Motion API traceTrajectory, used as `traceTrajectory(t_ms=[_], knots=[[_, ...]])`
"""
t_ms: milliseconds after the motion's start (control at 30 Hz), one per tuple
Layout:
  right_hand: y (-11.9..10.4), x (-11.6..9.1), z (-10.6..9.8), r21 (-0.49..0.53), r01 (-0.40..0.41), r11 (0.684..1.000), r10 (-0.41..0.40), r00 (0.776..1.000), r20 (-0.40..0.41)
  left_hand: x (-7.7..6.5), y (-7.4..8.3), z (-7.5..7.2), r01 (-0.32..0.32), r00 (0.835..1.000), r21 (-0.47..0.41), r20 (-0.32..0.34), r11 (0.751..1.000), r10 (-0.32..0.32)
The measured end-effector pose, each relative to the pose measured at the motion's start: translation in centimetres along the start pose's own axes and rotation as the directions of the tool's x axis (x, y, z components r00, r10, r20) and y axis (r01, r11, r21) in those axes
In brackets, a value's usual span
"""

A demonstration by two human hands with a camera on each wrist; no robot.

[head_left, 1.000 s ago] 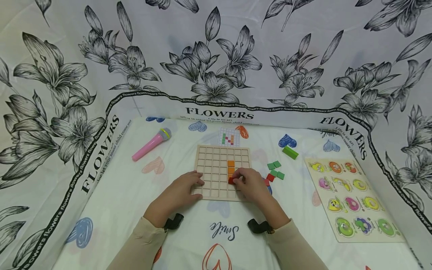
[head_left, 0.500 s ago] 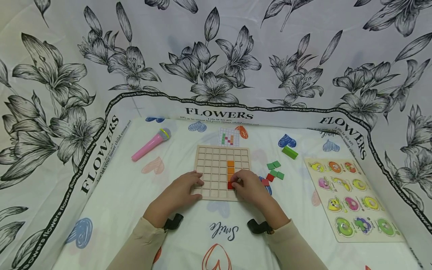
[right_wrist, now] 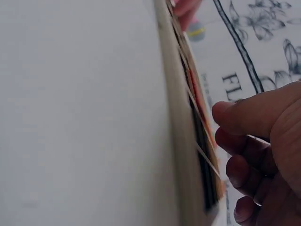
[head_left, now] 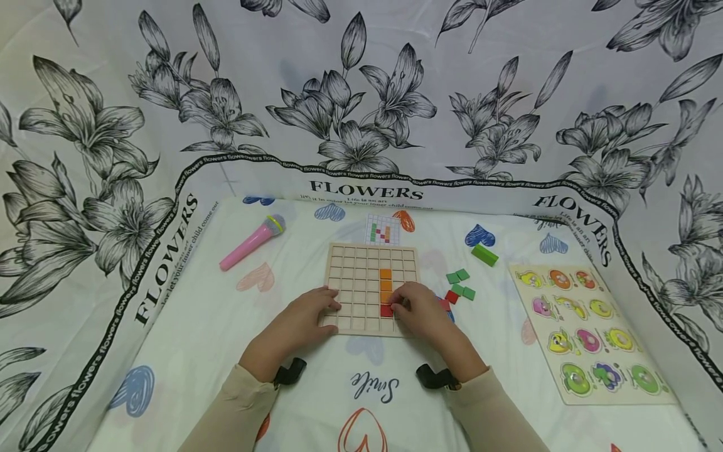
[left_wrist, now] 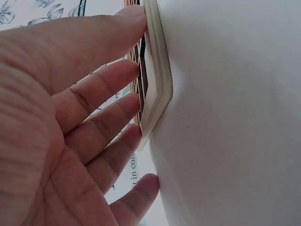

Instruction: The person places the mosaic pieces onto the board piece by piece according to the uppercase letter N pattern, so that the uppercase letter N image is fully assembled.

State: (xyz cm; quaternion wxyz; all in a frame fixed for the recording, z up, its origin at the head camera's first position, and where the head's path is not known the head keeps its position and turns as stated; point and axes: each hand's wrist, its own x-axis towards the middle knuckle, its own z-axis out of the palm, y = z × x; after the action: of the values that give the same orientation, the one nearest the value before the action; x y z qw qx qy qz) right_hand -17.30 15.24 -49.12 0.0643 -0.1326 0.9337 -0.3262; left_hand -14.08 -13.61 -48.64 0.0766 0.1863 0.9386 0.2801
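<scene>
A wooden grid board (head_left: 356,276) lies flat in the middle of the head view. One column holds several orange tiles (head_left: 386,281), with a red tile (head_left: 385,311) just below them, flat in its cell. My right hand (head_left: 422,312) is over the board's right side, thumb and fingers loosely bent beside the red tile. In the right wrist view nothing shows between the thumb (right_wrist: 225,113) and forefinger. My left hand (head_left: 300,317) rests on the board's left edge with spread fingers. The left wrist view shows its fingertips (left_wrist: 130,69) against the rim.
A small pattern card (head_left: 383,230) lies behind the board. Loose green tiles (head_left: 457,276) and red tiles (head_left: 452,297) are to its right, near a green block (head_left: 484,255). A pink toy microphone (head_left: 248,247) lies at left, a fruit puzzle board (head_left: 584,323) at right.
The red tile, tilted in my right fingers a second ago, now lies flat in the cell under the orange tiles. My right fingers have loosened from it. The left hand stays put.
</scene>
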Motion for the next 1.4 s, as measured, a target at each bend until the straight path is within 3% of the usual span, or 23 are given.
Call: traceTrajectory(t_ms=[200, 333, 467, 633, 833, 1100, 1267, 1400], knots=[[3.5, -0.7, -3.7, -0.015, -0.059, 0.998, 0.057, 0.995, -0.082, -0.1, -0.1, 0.0, -0.011, 1.000, -0.001, -0.007, 1.000, 0.011], [5.8, -1.7, -5.6, -0.062, -0.124, 0.990, 0.119, 0.990, -0.070, -0.1, -0.1, 0.0, -0.012, 1.000, -0.004, -0.001, 1.000, 0.012], [7.1, -2.4, -6.0, -0.080, -0.155, 0.985, 0.154, 0.988, -0.023, -0.2, -0.1, -0.1, -0.008, 1.000, -0.011, 0.004, 1.000, 0.008], [7.6, -2.4, -5.7, -0.096, -0.126, 0.987, 0.126, 0.992, -0.009, -0.2, -0.3, 0.1, -0.002, 1.000, 0.002, 0.006, 1.000, 0.002], [7.4, -2.2, -5.3, -0.115, -0.126, 0.985, 0.126, 0.992, -0.008, -0.2, -0.2, 0.1, 0.007, 1.000, -0.008, 0.005, 1.000, -0.007], [6.5, -2.6, -5.3, -0.008, -0.162, 0.987, 0.161, 0.986, -0.043, -0.1, -0.1, 0.1, 0.001, 1.000, -0.005, 0.003, 1.000, -0.001], [3.9, -1.8, -4.3, 0.085, -0.075, 0.994, 0.083, 0.993, -0.089, -0.1, -0.2, 0.2, -0.006, 1.000, 0.005, -0.003, 1.000, 0.006], [1.2, -0.5, -2.9, 0.093, -0.010, 0.996, 0.016, 0.998, -0.058, 0.1, -0.2, 0.2, -0.016, 1.000, 0.013, -0.004, 1.000, 0.016]])
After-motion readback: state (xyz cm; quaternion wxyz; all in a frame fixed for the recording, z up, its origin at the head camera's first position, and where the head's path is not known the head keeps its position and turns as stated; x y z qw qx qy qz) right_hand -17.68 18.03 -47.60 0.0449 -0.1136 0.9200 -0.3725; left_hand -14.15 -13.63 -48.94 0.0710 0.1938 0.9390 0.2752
